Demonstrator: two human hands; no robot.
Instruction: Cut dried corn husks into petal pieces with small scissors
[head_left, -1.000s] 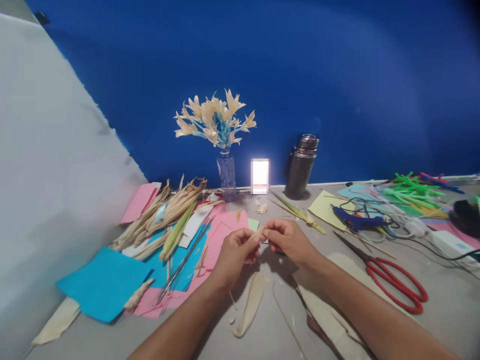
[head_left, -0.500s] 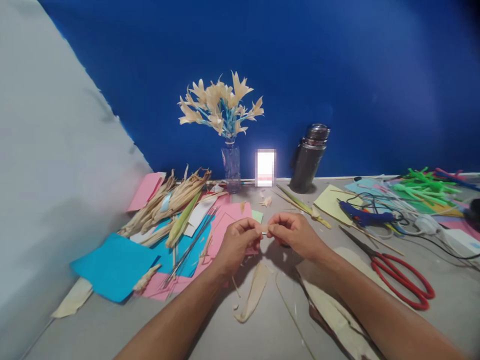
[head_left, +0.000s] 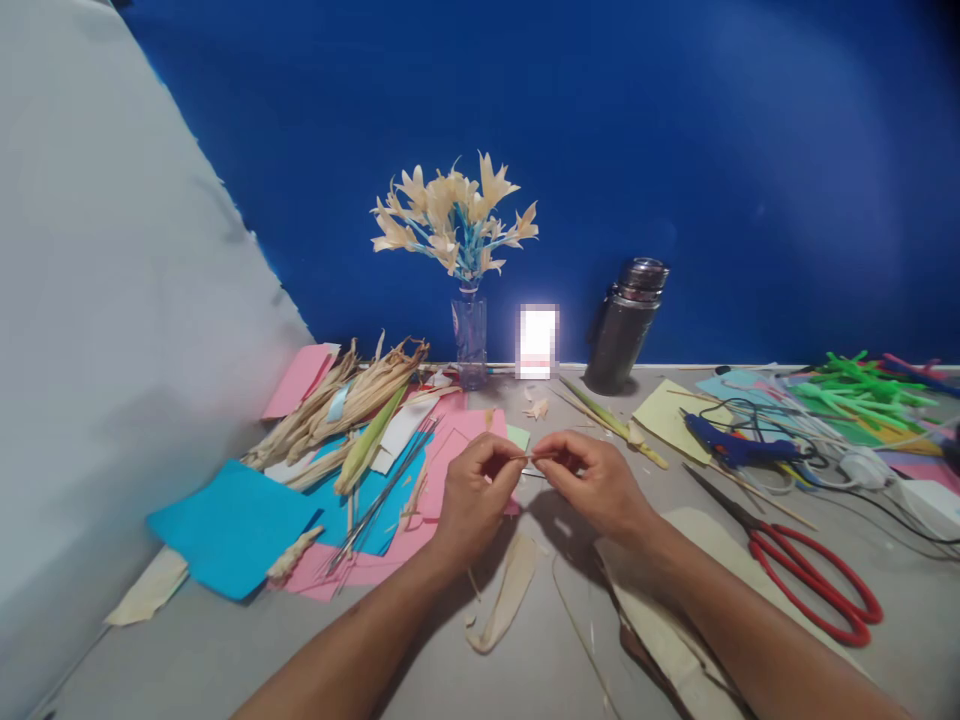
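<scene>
My left hand [head_left: 480,485] and my right hand [head_left: 589,480] face each other over the table, fingertips almost meeting. Both are closed in a pinch on a thin, pale brownish strip [head_left: 529,458] that spans the small gap between them. Most of the strip is hidden by my fingers, so its exact kind is unclear. Below my hands, a curled piece of dried husk [head_left: 517,585] lies on the table. Under my right forearm rests a larger pale husk sheet [head_left: 660,620]. Red-handled scissors [head_left: 806,570] lie to the right of my right hand, with their blades pointing away from me.
Left are a dried husk bundle [head_left: 345,410], a blue paper sheet [head_left: 232,530], pink paper [head_left: 457,440] and thin wires [head_left: 382,500]. A vase [head_left: 471,340] of husk flowers and a dark flask [head_left: 626,330] stand behind. A blue glue gun [head_left: 739,440] and green pipe cleaners [head_left: 862,390] are right.
My fingers have shifted their grip slightly, and my right wrist has turned a little. The thin strip now shows between the fingertips. The whole view has shifted slightly.
</scene>
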